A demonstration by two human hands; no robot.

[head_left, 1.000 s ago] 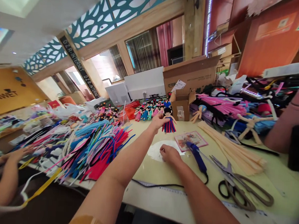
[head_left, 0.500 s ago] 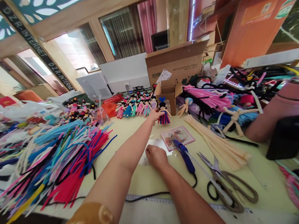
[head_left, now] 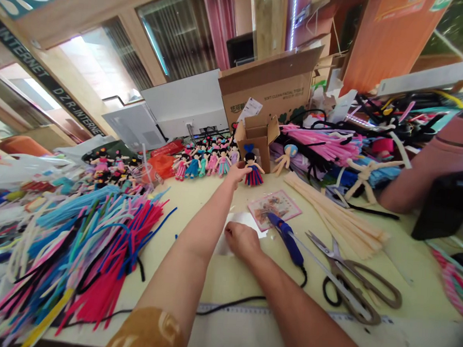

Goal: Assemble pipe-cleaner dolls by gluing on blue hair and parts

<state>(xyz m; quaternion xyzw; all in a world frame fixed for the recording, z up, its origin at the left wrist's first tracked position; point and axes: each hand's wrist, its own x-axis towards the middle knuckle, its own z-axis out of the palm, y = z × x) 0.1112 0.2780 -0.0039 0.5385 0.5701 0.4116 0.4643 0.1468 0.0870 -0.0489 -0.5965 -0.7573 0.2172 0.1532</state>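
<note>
My left hand [head_left: 237,175] reaches out to the far side of the table, its fingers closed on the side of a small doll [head_left: 253,175]. This doll has black hair, a blue heart on its head and a striped red and blue skirt. It is upright in front of a small open cardboard box [head_left: 261,139]. My right hand [head_left: 243,240] rests lower down, curled over a shiny pale sheet [head_left: 235,218]; whatever its fingers may hold is hidden. Just right of it are a blue glue gun [head_left: 288,238] and a picture card [head_left: 274,209].
Several finished dolls [head_left: 207,159] stand left of my left hand. Coloured pipe cleaners [head_left: 107,239] cover the left side. Large scissors [head_left: 346,278], beige strips [head_left: 334,215], a bare doll body [head_left: 286,158] and a pink bottle [head_left: 449,159] lie or stand rightward. A black cord [head_left: 232,301] crosses the front.
The view has tilted slightly, shifting the background. My left hand keeps its grip on the doll, which sits a little farther right against the small box. My right hand stays curled over the sheet.
</note>
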